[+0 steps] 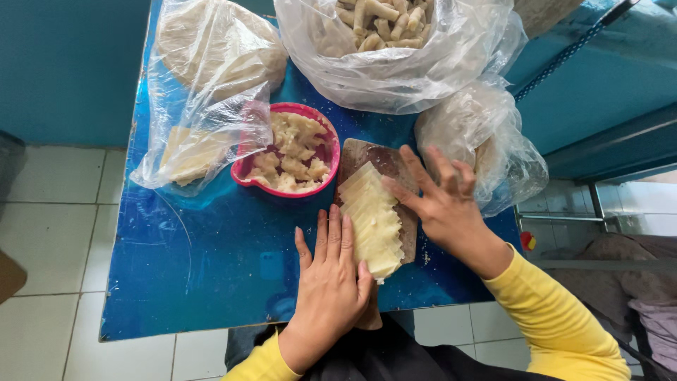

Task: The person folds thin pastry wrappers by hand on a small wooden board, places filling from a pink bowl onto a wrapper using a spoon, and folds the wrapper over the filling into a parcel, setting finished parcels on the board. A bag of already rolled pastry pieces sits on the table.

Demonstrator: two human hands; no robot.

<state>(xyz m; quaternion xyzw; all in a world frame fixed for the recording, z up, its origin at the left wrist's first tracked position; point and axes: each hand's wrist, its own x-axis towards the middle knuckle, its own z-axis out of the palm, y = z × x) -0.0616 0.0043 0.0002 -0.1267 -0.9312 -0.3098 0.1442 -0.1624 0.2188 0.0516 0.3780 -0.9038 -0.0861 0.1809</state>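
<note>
Both flat and spread wide: left hand and right hand, pressing each side of a row of thin dough sheets on a small board, blue table, beside a pink bowl of filling.

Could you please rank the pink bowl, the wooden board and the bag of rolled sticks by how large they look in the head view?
1. Bag of rolled sticks, clearly largest, though cut off at the top edge.
2. Pink bowl and wooden board: unsure, since the board is mostly covered.
</note>
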